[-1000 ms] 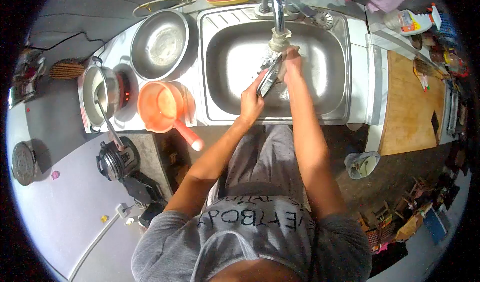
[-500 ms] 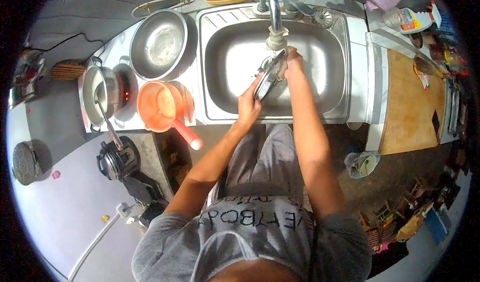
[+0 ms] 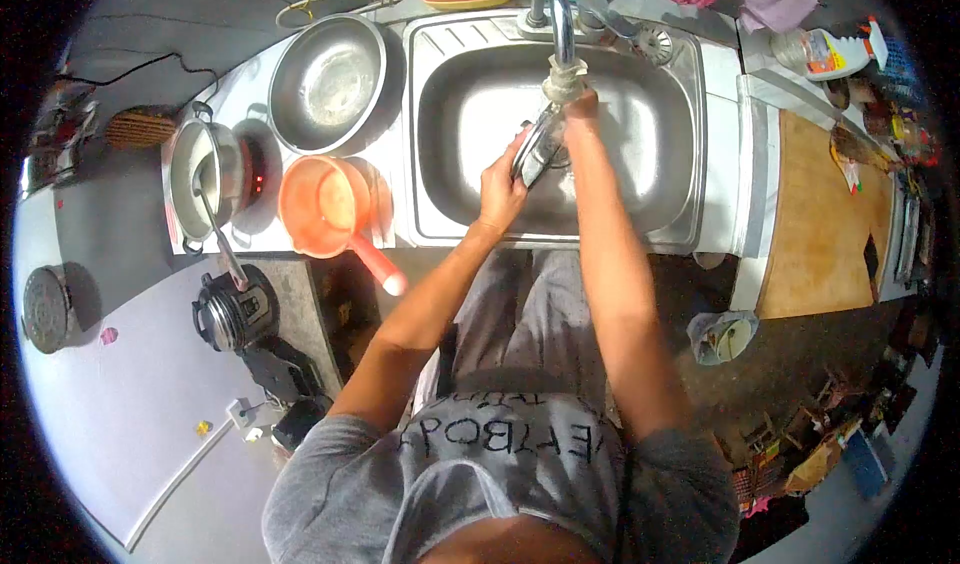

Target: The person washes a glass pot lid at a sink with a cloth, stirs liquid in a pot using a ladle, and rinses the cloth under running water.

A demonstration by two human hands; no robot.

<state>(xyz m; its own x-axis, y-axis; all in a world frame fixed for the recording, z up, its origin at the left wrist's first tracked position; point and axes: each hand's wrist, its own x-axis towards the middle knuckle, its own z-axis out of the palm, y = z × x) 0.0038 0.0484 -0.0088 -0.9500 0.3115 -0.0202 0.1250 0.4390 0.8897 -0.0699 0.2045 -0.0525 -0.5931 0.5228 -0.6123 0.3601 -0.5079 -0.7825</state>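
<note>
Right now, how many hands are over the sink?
2: the left hand gripping the shiny object, and the right hand just below the faucet. No other hands show.

A kitchen, seemingly a household one: a stainless-steel sink (image 3: pixel 645 169) with a curved faucet (image 3: pixel 563 24), an orange dipper (image 3: pixel 325 204) to its left, a ladle (image 3: pixel 222 236) in a pot (image 3: pixel 232 162) farther left, and an electric pressure cooker (image 3: pixel 240 314) nearer.

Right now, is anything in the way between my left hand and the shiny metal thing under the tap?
Nothing visible is: your left hand holds the near end of the shiny metal thing over the sink. The tap hangs above its far end, near your right hand, not between.
</note>
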